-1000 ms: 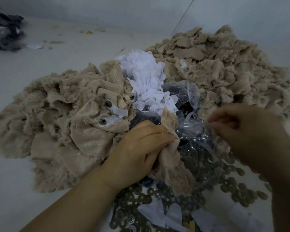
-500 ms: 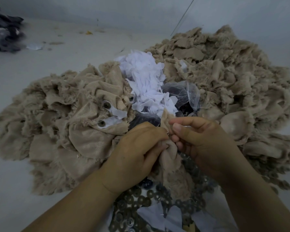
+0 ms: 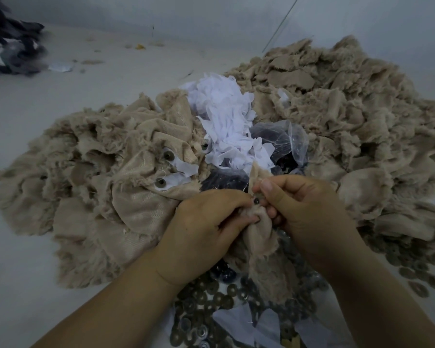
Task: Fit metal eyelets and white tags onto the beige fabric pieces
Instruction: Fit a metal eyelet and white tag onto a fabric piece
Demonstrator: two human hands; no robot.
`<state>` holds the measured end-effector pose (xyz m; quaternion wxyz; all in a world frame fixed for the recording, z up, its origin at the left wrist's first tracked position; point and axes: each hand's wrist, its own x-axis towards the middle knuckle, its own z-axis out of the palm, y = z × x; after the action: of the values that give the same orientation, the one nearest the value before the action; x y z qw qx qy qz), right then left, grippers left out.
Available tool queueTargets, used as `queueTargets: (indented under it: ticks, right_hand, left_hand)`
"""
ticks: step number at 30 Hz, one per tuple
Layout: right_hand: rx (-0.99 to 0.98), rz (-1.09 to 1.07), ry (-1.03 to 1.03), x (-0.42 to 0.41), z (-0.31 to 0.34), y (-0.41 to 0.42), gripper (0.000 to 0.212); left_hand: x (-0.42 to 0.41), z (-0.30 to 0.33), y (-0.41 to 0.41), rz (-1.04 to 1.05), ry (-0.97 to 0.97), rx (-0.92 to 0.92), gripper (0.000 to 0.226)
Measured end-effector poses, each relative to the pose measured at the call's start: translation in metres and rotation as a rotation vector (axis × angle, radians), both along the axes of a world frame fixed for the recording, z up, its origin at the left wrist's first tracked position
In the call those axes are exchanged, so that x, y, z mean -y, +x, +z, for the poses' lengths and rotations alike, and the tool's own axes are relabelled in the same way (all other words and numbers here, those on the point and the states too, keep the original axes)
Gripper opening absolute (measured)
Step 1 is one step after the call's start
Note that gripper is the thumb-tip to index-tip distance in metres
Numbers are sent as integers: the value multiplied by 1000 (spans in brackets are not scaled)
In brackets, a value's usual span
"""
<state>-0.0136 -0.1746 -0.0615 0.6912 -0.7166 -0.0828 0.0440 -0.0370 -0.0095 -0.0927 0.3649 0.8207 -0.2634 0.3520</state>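
A frayed beige fabric piece (image 3: 258, 237) hangs between both hands at the centre. My left hand (image 3: 206, 219) grips its left side with curled fingers. My right hand (image 3: 301, 204) pinches the cloth from the right, and a small dark metal eyelet (image 3: 256, 201) shows in the fabric between my fingertips. A heap of white tags (image 3: 226, 121) lies just beyond the hands. Loose metal eyelets (image 3: 206, 300) are scattered below my wrists.
A beige fabric pile (image 3: 98, 177) at left holds pieces with eyelets and white tags fitted (image 3: 161, 183). A larger beige pile (image 3: 337, 101) fills the right. A clear plastic bag (image 3: 286, 139) of dark parts sits behind the hands. Dark cloth (image 3: 8, 41) lies at far left.
My right hand came in from the right, off the plastic bag, and now pinches the fabric piece by my left hand; an eyelet now shows between the fingertips.
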Motion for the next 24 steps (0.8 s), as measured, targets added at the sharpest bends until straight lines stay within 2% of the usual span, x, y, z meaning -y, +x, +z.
queueTargets:
  ticks: [10,17,21,24]
  right_hand:
    - [62,-99,-49,-10,0,-4,32]
    - [180,-185,-145,-14,-5,-2,22]
    - [208,-153,-152,-17,-5,-4,31]
    - [155,-88,-111,-16,-7,-2,24]
  left_hand:
    - [-2,3,0,9,63,-1,15]
    - [-2,6,-1,28,85,-12,15]
    - [-2,8,-2,86,37,-17,17]
    - [-2,7,-1,98,41,-5,14]
